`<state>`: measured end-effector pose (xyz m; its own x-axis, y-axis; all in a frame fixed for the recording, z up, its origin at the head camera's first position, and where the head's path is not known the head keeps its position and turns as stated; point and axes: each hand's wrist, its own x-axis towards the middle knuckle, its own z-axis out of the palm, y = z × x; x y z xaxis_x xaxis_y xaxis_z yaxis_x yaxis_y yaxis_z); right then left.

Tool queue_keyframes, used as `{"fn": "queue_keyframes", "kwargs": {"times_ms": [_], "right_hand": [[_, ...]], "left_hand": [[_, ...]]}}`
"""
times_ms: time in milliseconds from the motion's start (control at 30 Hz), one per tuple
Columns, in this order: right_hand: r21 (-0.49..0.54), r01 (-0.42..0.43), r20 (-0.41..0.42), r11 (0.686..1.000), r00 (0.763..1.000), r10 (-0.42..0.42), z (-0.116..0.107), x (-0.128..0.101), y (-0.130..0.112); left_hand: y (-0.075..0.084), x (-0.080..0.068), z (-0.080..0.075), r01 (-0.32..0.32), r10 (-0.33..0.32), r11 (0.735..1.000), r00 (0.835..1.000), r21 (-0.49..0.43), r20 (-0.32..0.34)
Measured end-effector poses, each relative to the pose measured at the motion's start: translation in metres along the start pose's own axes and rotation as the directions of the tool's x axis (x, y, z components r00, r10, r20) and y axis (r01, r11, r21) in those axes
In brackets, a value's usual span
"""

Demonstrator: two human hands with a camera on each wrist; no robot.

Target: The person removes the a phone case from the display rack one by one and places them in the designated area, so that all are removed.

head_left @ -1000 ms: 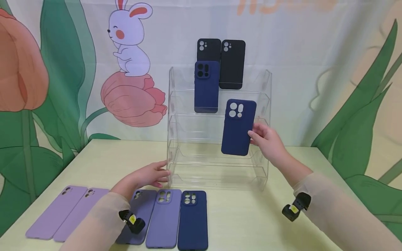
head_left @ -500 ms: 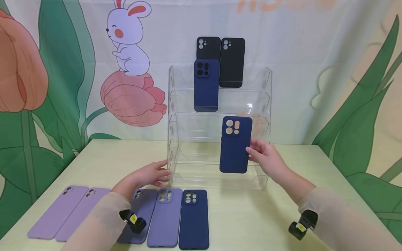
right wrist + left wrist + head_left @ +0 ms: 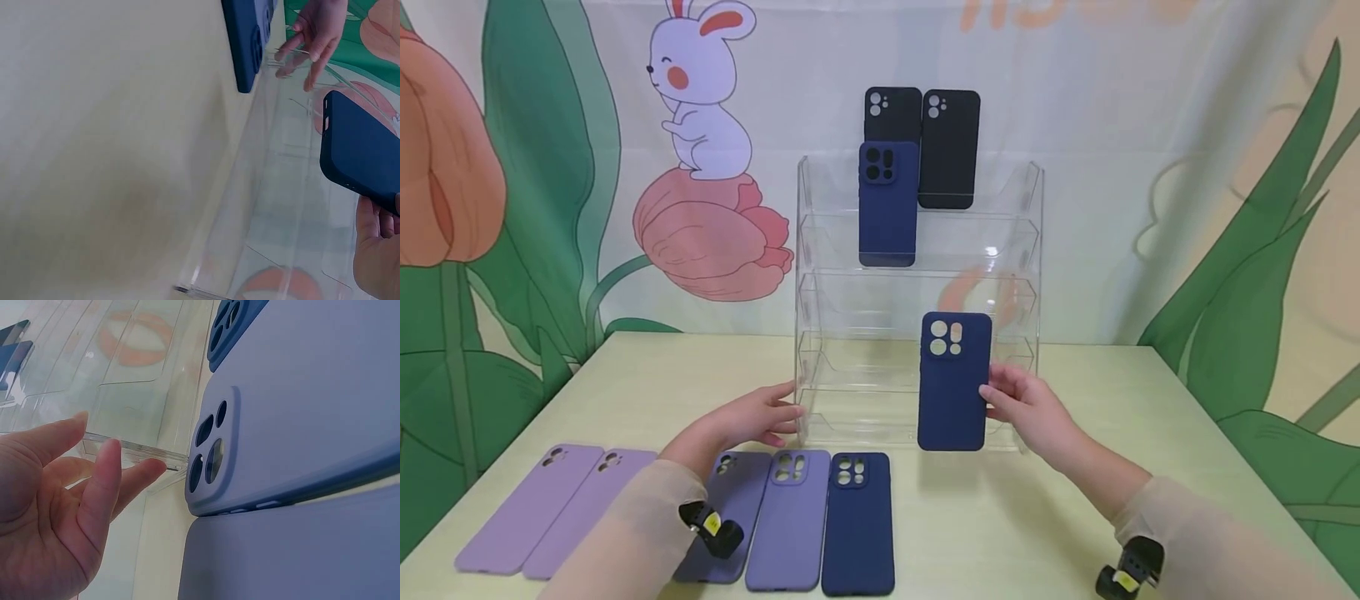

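Observation:
My right hand [image 3: 1030, 412] pinches a navy blue phone case [image 3: 953, 383] by its right edge, thumb in front. The case hangs upright before the lower tiers of a clear acrylic display rack [image 3: 880, 433], camera cutouts at the top. In the right wrist view, that phone case [image 3: 365, 150] shows its bottom edge. My left hand [image 3: 752, 421] touches the rack's left side with extended fingers, seen closer as the hand [image 3: 69, 506] in the left wrist view. Higher up, the rack holds another navy case [image 3: 887, 217] and two black phone cases [image 3: 950, 150] side by side.
On the pale yellow table [image 3: 1000, 525], several cases lie in a row: lilac cases [image 3: 535, 508] at the left, a purple case [image 3: 786, 525], then a navy case [image 3: 859, 533]. My left sleeve covers part of the row. A printed curtain [image 3: 1097, 167] hangs behind.
My right hand has lowered the navy case from in front of the rack's middle tiers to the lower ones, slightly leftward and straighter. The left hand stays at the rack's side.

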<state>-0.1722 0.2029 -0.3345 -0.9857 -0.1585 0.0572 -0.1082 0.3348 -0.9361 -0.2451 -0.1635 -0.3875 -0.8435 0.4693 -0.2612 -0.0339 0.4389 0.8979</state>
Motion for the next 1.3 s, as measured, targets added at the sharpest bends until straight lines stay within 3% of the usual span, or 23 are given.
{"fn": "queue_keyframes", "kwargs": {"times_ms": [567,1133,1300], "right_hand": [[0.069,-0.1,0.075,0.993,0.993,0.095,0.02,-0.023,0.03],[0.162,-0.113,0.204,0.98,0.976,0.079,0.027,-0.041,0.049],[0.197,-0.154,0.246,0.968,0.964,0.103,0.028,-0.044,0.052]], "left_hand": [[-0.001,0.001,0.001,0.008,-0.007,1.0,1.0,0.011,-0.006],[-0.001,-0.001,0.001,0.007,-0.007,1.0,1.0,0.002,0.008],[-0.001,0.001,0.0,0.0,0.0,1.0,1.0,0.006,0.006]]}}
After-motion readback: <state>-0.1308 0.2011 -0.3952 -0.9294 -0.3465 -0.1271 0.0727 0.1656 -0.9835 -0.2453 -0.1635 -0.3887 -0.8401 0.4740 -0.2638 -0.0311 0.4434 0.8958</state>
